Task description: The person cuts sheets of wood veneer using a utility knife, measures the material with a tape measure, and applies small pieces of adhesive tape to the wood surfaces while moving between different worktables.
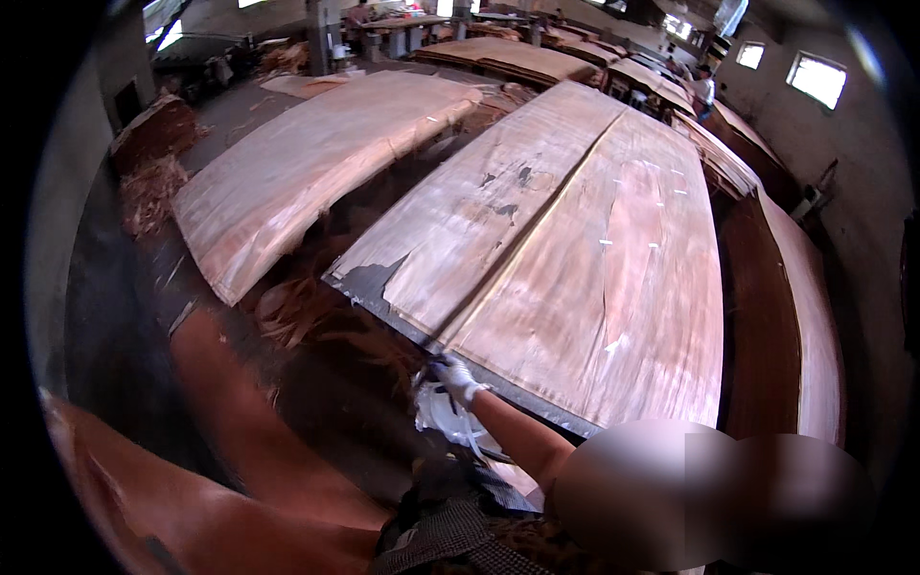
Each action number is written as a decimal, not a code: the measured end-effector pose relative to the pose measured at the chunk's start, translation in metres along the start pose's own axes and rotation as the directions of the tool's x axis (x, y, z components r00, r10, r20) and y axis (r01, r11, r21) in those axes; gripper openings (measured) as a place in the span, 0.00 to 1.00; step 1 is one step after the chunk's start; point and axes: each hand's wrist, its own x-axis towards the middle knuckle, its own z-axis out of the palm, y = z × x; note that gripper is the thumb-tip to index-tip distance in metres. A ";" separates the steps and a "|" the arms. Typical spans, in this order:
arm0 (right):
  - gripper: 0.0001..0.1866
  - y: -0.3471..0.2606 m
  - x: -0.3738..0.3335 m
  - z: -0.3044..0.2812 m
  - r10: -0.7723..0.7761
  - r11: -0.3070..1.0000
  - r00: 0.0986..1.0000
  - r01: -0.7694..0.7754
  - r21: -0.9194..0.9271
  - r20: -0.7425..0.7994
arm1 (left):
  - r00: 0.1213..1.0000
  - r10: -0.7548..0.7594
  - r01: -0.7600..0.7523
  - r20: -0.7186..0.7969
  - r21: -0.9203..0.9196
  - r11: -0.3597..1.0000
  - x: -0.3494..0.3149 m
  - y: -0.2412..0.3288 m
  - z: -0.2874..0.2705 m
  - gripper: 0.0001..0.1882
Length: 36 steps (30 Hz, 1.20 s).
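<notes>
My right hand (458,377), in a white glove with dark fingertips, is at the near edge of a large stack of pale wood veneer sheets (661,307). Its fingers are closed, but what they grip is too small and dark to make out. From just beyond them a long, thin yellowish strip (533,230) runs away across the top sheet; whether the fingers touch it I cannot tell. Left of the strip the veneer is torn, and a dark board (369,286) shows at the near left corner. Below the hand hangs crumpled white plastic (443,414). My left hand is out of view.
To the left stands another veneer stack (316,153), with torn scraps (297,311) on the floor between. Reddish sheets (211,479) lie at the lower left. More stacks (508,59) stand farther back, and a person (704,88) is at the far right. A blurred patch covers the lower right.
</notes>
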 end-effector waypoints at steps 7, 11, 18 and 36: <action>0.12 -0.059 -0.125 -0.226 -0.474 0.879 0.415 0.275 -0.390 -0.776 | 0.958 0.058 -0.072 0.282 0.039 0.997 0.147 0.050 0.028 0.20; 0.07 -0.080 -0.167 -0.196 -0.570 0.368 0.447 -0.611 -0.701 -0.690 | 0.938 0.125 -0.167 0.323 0.106 0.980 0.237 0.117 0.004 0.21; 0.10 -0.085 -0.186 -0.149 -0.155 -0.035 0.354 -0.935 -0.353 -0.922 | 0.803 0.373 -0.477 0.465 0.126 0.870 0.382 0.282 -0.032 0.22; 0.24 -0.204 0.417 0.155 0.146 0.894 0.925 0.029 0.448 -0.351 | 0.403 0.458 -0.784 0.793 0.041 0.619 0.666 0.595 -0.078 0.24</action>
